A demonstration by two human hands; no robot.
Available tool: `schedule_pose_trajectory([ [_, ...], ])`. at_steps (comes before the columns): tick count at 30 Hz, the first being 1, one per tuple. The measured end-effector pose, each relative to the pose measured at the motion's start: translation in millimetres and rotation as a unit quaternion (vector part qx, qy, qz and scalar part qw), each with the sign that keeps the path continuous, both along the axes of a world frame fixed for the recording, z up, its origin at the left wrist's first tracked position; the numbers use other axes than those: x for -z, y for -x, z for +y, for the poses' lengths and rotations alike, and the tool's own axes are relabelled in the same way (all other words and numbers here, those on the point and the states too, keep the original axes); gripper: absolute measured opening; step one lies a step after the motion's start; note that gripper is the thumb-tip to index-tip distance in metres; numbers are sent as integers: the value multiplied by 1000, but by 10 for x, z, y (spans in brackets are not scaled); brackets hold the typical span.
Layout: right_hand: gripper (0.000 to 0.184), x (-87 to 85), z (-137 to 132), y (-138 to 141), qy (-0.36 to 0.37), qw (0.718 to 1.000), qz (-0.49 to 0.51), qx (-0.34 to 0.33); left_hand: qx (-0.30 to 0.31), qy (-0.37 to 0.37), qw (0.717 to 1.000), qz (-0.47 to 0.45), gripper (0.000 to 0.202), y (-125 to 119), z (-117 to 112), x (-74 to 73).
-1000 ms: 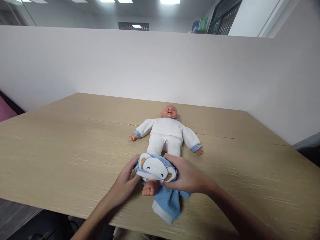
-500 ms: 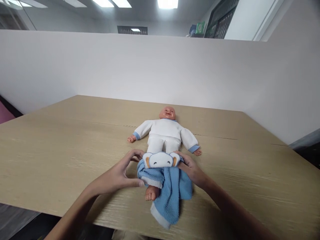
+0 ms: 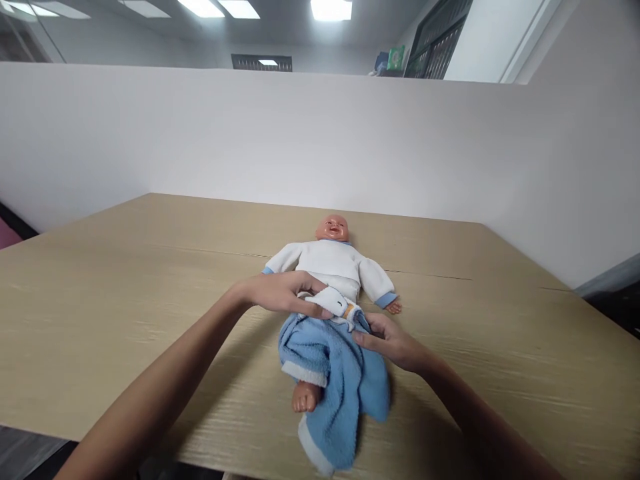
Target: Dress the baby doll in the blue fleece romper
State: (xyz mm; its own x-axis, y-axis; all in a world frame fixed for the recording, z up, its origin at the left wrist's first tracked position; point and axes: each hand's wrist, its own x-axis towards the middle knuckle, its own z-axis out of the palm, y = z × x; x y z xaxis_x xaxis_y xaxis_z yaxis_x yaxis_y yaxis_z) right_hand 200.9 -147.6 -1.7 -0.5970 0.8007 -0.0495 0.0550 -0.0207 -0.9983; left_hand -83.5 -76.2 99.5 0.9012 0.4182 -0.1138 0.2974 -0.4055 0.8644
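Note:
A baby doll (image 3: pixel 330 263) in a white top lies face up on the wooden table (image 3: pixel 125 280), head away from me. A pair of blue terry trousers (image 3: pixel 333 373) with a white animal-face waistband covers its legs up to the waist. One bare foot (image 3: pixel 305 397) sticks out of the left leg opening. My left hand (image 3: pixel 283 293) grips the waistband at the doll's left hip, fingers curled. My right hand (image 3: pixel 387 337) pinches the waistband on the other side.
A white partition wall (image 3: pixel 200 140) rises behind the table and along its right side. The table's near edge runs just below the trousers' hem. Ceiling lights and a dark window show above the partition.
Both hands have moved away from me along the doll, drawing the blue trousers' waistband from the shins up to the waist. The foot now shows further out of the leg.

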Motion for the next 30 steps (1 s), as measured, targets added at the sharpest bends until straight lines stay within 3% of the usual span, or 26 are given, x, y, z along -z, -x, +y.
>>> schedule_pose_trajectory([
  [3, 40, 58, 11, -47, 16, 999, 32, 22, 50, 86, 995, -28, 34, -140, 168, 112],
  [9, 41, 130, 40, -21, 73, 982, 164, 66, 97, 147, 984, 3, 36, -301, 283, 249],
  [12, 39, 90, 51, -75, 67, 988, 132, 48, 113, 158, 981, 17, 38, -316, 289, 292],
  [17, 45, -56, -28, -188, 87, 988, -5, -124, 138, 219, 966, -1, 39, -325, 285, 360],
  [19, 43, -74, -73, -197, 87, 991, -12, -102, 143, 206, 968, -4, 44, -325, 290, 369],
  [23, 59, -8, -113, -162, 95, 991, 51, 73, 195, 183, 964, 2, 48, -318, 309, 362],
  [25, 63, 12, -115, -133, 103, 987, 36, 122, 226, 191, 955, 16, 49, -309, 320, 366],
  [27, 65, -12, -119, -115, 108, 987, -15, 118, 231, 188, 954, 35, 46, -296, 332, 381],
  [30, 71, -94, -139, -149, 88, 992, -90, 3, 218, 186, 957, 32, 43, -286, 342, 402],
])
